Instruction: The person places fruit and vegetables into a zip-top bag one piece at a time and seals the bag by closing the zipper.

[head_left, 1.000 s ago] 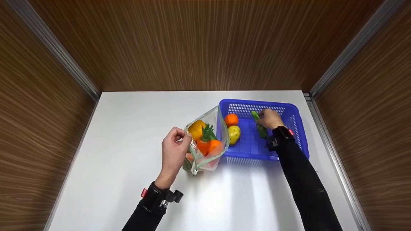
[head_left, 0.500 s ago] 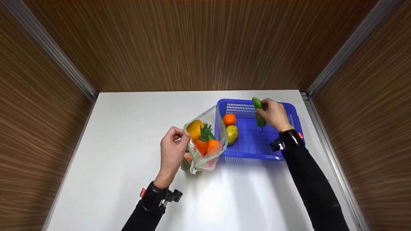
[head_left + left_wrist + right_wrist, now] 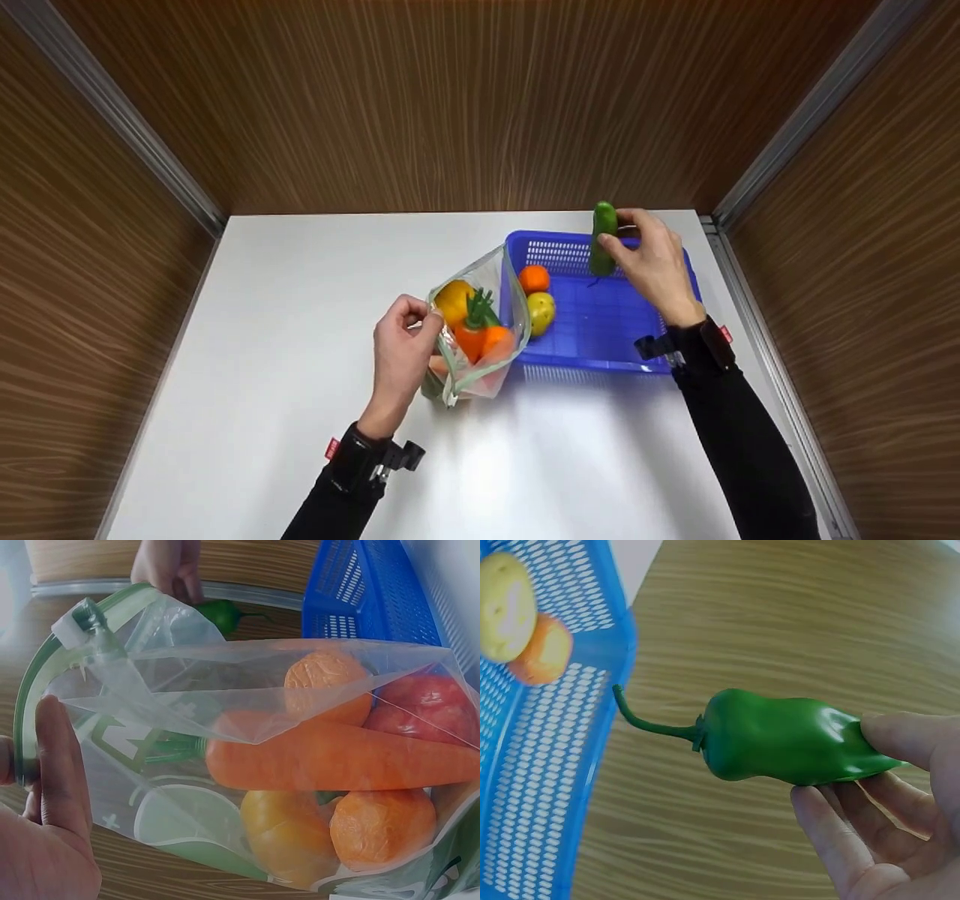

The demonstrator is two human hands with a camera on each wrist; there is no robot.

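A green pepper (image 3: 603, 238) is held aloft at the upper right of the head view, pinched by its blunt end between thumb and fingertips of the right hand (image 3: 654, 264), its thin stem pointed down over the far rim of the blue basket (image 3: 679, 262). In the right wrist view the pepper (image 3: 780, 736) is seen gripped only at one tip, the rest of its glossy body left free. At centre frame, a clear zip bag (image 3: 480, 330) is kept open by the left hand (image 3: 399, 352), whose thumb and fingers are closed on the green-edged rim near the slider (image 3: 75, 622). The bag's mouth is turned toward the basket, and the bag leans against the basket's near left wall. A carrot (image 3: 337, 757), a yellow pepper (image 3: 289, 829) and several orange and red fruits are seen packed inside. An orange (image 3: 535, 279) and a yellowish potato (image 3: 541, 312) are left in the basket on the white surface (image 3: 300, 300).

The two hands are held well apart. For a clean transfer, the pepper would best be carried stem-first toward the bag's upper gap, above the carrot's green top, while the rim is held taut and wide. A firmer hold further along the slick body seems advisable, since a fingertip pinch could slip.
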